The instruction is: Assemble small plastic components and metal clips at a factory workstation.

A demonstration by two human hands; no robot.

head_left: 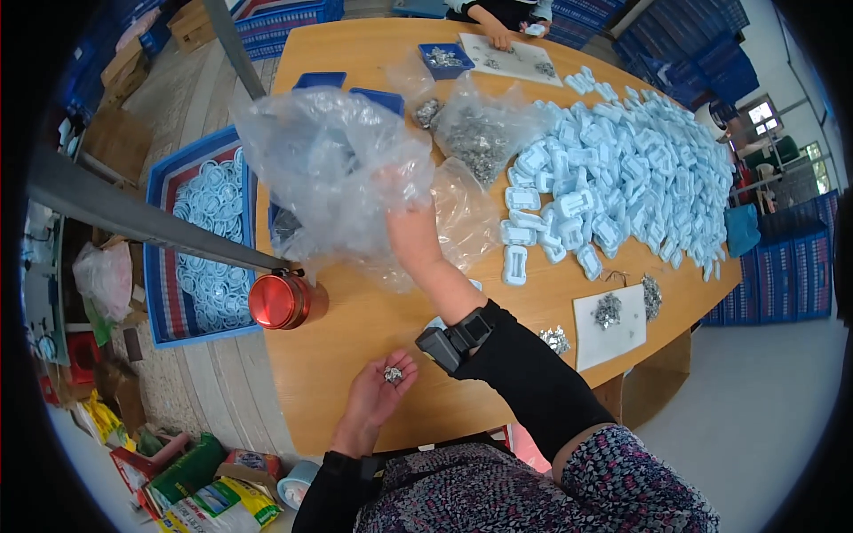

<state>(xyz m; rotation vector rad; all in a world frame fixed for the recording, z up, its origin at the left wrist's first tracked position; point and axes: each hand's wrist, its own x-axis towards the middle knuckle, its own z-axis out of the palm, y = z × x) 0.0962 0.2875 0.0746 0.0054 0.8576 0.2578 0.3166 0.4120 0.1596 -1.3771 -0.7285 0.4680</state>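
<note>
My left hand (384, 387) is palm up near the table's front edge, its fingers curled around a small heap of shiny metal pieces (394, 375). My right hand (407, 200) reaches across the table into a large transparent plastic bag (329, 151), which bulges up above the surface. Seen through the film, the fingers look blurred, closed on the bag. Another transparent bag (466, 213) lies beside my right wrist. A red lidded canister (286, 300) stands at the table's left edge. Beneath my right forearm, a light blue piece is partly hidden.
Light blue plastic parts (613, 169) are heaped on the right. A white board (609, 327) bears metal pieces; a bag of metal pieces (480, 142) sits mid-table. Blue crate (160, 302) holds light blue rings. A grey post (160, 222) crosses the left. Across the table, another person's hand (499, 37) works.
</note>
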